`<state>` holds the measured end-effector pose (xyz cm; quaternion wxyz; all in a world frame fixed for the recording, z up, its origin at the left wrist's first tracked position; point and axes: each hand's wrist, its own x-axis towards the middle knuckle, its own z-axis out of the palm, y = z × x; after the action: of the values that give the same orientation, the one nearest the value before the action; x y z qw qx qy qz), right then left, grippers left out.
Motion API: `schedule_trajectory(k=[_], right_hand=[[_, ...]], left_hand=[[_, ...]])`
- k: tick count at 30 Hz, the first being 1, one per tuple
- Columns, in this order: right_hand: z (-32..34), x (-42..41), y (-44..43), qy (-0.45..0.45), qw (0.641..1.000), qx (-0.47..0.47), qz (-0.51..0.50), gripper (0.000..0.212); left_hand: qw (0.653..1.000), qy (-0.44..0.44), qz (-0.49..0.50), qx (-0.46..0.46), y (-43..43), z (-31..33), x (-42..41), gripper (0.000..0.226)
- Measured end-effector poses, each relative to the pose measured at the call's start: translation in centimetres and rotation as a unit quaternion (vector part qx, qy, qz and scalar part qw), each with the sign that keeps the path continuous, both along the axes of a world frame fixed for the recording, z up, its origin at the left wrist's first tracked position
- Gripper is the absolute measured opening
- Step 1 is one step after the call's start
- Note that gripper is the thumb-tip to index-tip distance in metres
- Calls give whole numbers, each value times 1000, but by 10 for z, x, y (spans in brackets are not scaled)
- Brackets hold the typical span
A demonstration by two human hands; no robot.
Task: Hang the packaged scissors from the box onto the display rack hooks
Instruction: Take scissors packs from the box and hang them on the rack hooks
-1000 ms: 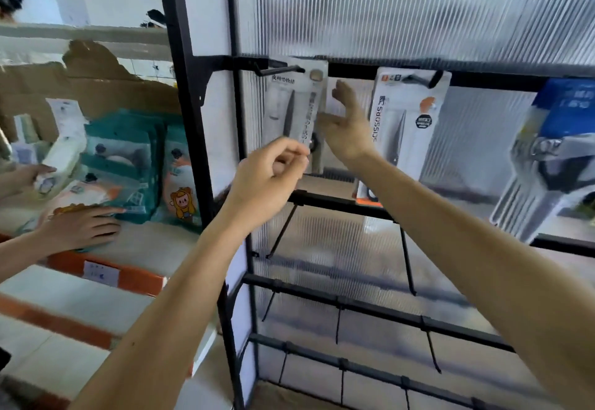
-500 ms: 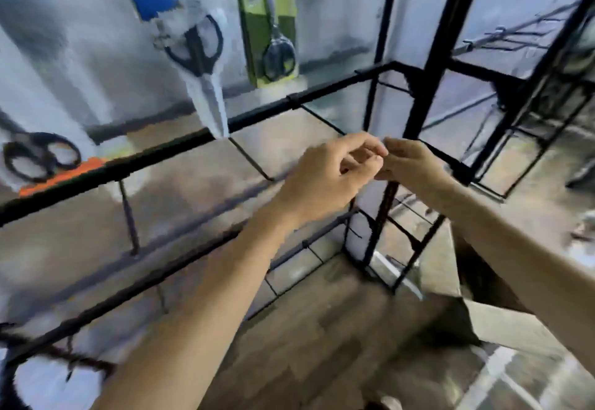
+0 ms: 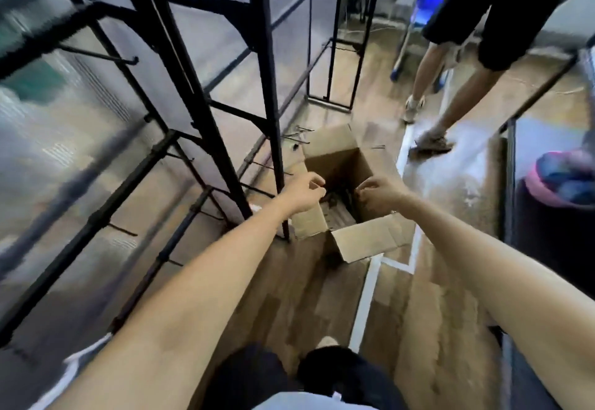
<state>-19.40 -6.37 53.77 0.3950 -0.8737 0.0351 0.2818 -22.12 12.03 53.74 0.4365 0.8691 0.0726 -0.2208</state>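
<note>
Reaching down over an open cardboard box (image 3: 363,242), both bare forearms met above its mouth. Much of the scene was smeared by motion, and the inside of the box was deep in shadow. The packaged scissors (image 3: 336,214) lay at the bottom, showing only as pale grey flat packs with a darker tangle just beyond them. No blade or handle could be picked out. Any print on the packs was too blurred to read.

The left hand (image 3: 306,192) hung over the left rim of the box, its fingers bent and the thumb close to the forefinger. Whether it pinched something small could not be told. The right hand (image 3: 376,195) hung over the right side of the opening with its fingers loosely bent downward, and nothing was seen in them. Neither hand touched the packs.

The box stood on a wood floor (image 3: 322,297), its four flaps folded outward, just beside the foot of the black display rack (image 3: 269,87). A bare hook (image 3: 99,55) stuck out from one rack bar, in front of a ribbed translucent panel (image 3: 48,136). A few loose hooks (image 3: 299,137) lay on the floor by the far flap. A white tape line (image 3: 367,297) ran past the box on the right. Another person's legs (image 3: 428,71) stood further off, cut off above the black shorts (image 3: 502,13).
</note>
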Motion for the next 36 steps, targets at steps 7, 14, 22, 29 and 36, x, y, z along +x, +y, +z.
schedule_trajectory(k=[7, 14, 22, 29, 36], right_hand=[[-74, 75, -31, 31, 998, -55, -17, 21], [-199, 156, -28, 71, 988, -132, 26, 28], [-373, 211, -38, 135, 979, -147, 37, 26], [-520, 255, -38, 169, 971, -163, 37, 46], [-655, 287, -38, 211, 966, -148, -29, 65]], left_hand=[[996, 75, 45, 12, -21, -77, 96, 30], [987, 131, -49, 74, -43, -206, 205, 29], [968, 202, -87, 117, -64, -398, 256, 30], [950, 225, -78, 204, -86, -550, 276, 51], [950, 179, -38, 251, -103, -658, 311, 76]])
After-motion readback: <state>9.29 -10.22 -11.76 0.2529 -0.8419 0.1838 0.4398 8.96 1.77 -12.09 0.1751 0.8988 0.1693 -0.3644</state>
